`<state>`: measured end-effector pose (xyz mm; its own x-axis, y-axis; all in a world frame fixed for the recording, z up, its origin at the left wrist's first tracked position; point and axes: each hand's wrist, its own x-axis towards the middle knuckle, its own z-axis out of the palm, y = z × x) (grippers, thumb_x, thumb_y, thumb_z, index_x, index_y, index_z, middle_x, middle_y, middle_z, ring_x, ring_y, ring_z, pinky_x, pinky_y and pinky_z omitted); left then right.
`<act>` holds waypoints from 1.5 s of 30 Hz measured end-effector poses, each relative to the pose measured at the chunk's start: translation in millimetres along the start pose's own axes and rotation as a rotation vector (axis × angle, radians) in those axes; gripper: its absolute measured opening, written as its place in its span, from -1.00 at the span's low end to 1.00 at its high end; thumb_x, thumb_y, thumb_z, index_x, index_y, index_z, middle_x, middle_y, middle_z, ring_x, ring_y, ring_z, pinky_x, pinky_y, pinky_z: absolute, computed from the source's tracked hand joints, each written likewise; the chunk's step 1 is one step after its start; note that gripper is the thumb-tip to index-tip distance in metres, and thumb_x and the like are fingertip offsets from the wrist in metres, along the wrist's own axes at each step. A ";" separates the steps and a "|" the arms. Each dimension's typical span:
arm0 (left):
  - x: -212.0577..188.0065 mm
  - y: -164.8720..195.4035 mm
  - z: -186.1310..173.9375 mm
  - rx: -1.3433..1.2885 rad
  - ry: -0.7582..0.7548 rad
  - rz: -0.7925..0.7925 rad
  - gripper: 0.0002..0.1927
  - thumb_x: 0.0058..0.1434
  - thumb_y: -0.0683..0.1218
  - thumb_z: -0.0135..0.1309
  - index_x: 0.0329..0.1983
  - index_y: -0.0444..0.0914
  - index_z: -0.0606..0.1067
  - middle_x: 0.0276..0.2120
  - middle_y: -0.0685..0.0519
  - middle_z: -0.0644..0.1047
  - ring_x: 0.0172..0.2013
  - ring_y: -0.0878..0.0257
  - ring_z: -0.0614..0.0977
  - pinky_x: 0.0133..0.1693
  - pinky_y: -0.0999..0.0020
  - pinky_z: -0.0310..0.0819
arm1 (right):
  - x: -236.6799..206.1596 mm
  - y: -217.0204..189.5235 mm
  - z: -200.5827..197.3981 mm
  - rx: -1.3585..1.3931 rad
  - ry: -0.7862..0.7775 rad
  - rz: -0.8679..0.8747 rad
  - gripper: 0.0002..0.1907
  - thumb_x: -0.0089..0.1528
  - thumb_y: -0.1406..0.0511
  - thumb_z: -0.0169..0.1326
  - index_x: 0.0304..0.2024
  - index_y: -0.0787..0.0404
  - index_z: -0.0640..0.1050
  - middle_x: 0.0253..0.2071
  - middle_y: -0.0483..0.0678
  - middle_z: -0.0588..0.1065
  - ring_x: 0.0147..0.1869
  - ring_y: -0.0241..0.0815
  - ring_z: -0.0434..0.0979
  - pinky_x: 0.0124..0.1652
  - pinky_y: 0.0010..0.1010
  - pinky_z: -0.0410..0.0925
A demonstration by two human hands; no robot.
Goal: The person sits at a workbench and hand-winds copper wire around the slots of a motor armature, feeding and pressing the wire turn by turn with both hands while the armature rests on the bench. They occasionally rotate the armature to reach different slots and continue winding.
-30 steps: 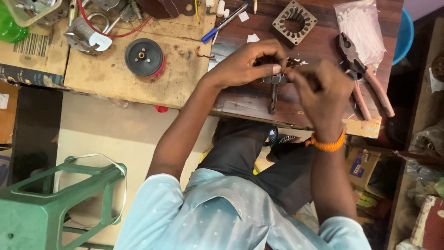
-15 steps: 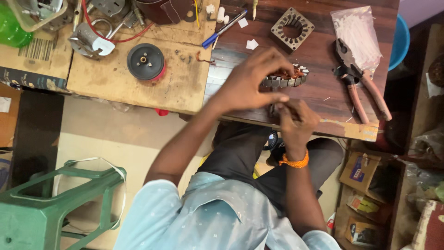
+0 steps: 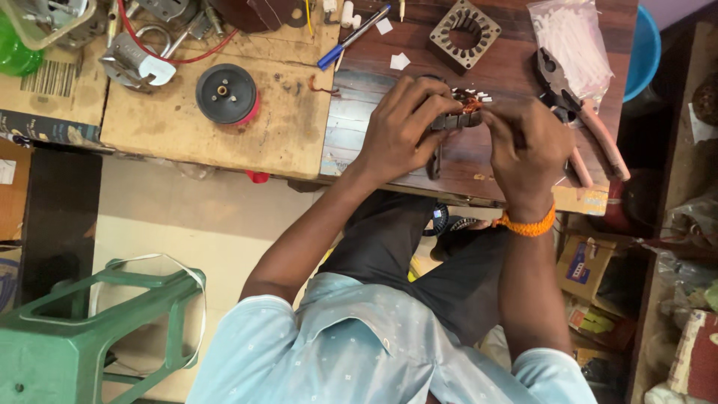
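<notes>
**Both hands closed on a small motor core at the bench edge**

Far left, bottom: green plastic stool on the floor, beside a dark panel. Above it, top left corner: green bottle and a cardboard box with a striped label. Next along: grey metal housing looped by a red wire, lying at the back of a worn plywood board. On that board: black round pulley, red rim showing underneath, standing well clear of the hands. Past the board's right edge: dark wooden table, with a blue pen lying slantwise near the top and small white paper scraps just beside it.

Centre: left hand, fingers curled tight around a small grey motor core, thumb under, fingertips over the top. Core held just above the table near its front edge, copper winding visible at its right end, white slips sticking out above. Touching from the right: right hand, fingers pinched narrow at the copper end; whether anything sits inside the pinch cannot be told. Orange thread band on the right wrist.

Above the hands: square laminated stator, lying flat. Right of it: clear plastic bag of white strips. Below the bag: pliers with pink handles, just beside the right hand. Far right: blue bowl rim, then cardboard boxes on the floor.
</notes>
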<state>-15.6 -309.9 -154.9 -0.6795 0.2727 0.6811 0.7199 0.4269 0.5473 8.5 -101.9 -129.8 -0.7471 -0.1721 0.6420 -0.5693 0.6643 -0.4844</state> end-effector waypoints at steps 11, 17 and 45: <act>23.7 -10.8 0.5 -0.359 -0.094 -0.274 -0.43 0.33 0.06 0.23 0.31 -0.28 0.40 0.05 -0.01 0.46 0.04 0.21 0.54 0.03 0.33 0.46 | 57.5 25.7 21.3 -0.018 -0.043 -0.136 -0.78 0.34 0.41 0.42 -0.26 0.28 0.57 -0.32 -0.06 0.53 -0.37 -0.29 0.39 -0.36 -0.46 0.23; 21.5 -42.9 6.6 -0.843 -0.249 -0.507 -0.74 0.39 -0.05 0.21 0.02 -0.30 0.59 -0.08 0.08 0.56 0.00 0.31 0.58 0.09 0.37 0.45 | 47.9 16.1 21.4 -0.079 0.007 -0.045 -0.71 0.39 0.37 0.47 -0.25 0.29 0.55 -0.39 -0.06 0.47 -0.42 -0.30 0.31 -0.38 -0.45 0.15; 34.7 -41.6 -36.1 -0.692 -0.473 -0.084 -0.52 0.29 -0.02 0.29 0.25 -0.18 0.49 -0.04 0.05 0.50 0.01 0.26 0.60 0.09 0.33 0.54 | -38.5 -22.8 40.9 0.256 0.099 0.249 -0.92 0.40 0.42 0.26 -0.13 0.31 0.60 -0.22 0.00 0.63 -0.25 -0.32 0.59 -0.22 -0.47 0.40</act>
<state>-64.0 -349.4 -136.4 -0.6115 0.6619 0.4335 0.4839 -0.1207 0.8668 36.2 -140.2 -167.7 -0.8442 0.0512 0.5336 -0.4507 0.4712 -0.7582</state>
